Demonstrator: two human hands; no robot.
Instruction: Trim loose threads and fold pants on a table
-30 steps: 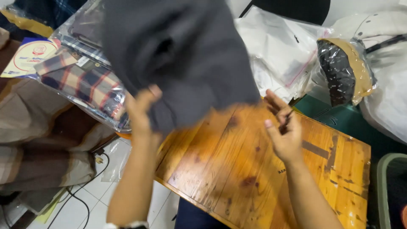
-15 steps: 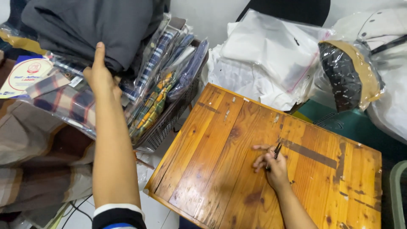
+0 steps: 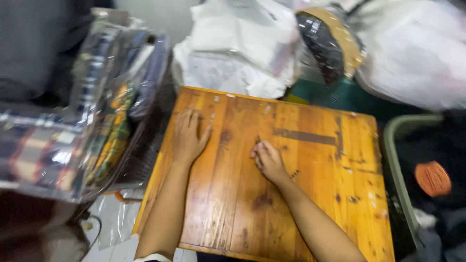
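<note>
Left hand [image 3: 188,136] flat on wooden table [image 3: 310,194], palm down, fingers spread wide and pointing toward 12 o'clock; nothing held. Placed near the table's 10 o'clock corner, just inside the left edge. Forearm running back toward 6 o'clock, off the near edge.

Right hand [image 3: 268,160] resting near table centre, fingers curled narrow toward 11 o'clock. Thin dark object [image 3: 257,140] poking out at the fingertips, possibly a pen; too blurred to confirm. Hands apart, right hand at 4 o'clock of left.

Table surface: orange-brown planks, glossy, dark stains scattered. Dark strip of tape [image 3: 303,136] at 2 o'clock of right hand, with a second dark strip meeting it at a right angle near the far right side.

At 9 o'clock of table: wire basket [image 3: 145,160] touching or just beside the table edge, holding plastic-wrapped folded cloths [image 3: 111,121] stood on edge. Further out at 9 o'clock, a flat wrapped plaid cloth [image 3: 39,155]. Grey fabric [image 3: 29,43] at 10 o'clock.

At 12 o'clock: white plastic bags [image 3: 238,48] piled against the far edge. At 1 o'clock: clear bag with a black and tan item [image 3: 330,43]. At 3 o'clock: green bin rim [image 3: 395,165], orange round object [image 3: 433,178] inside. Frame blurred throughout.
</note>
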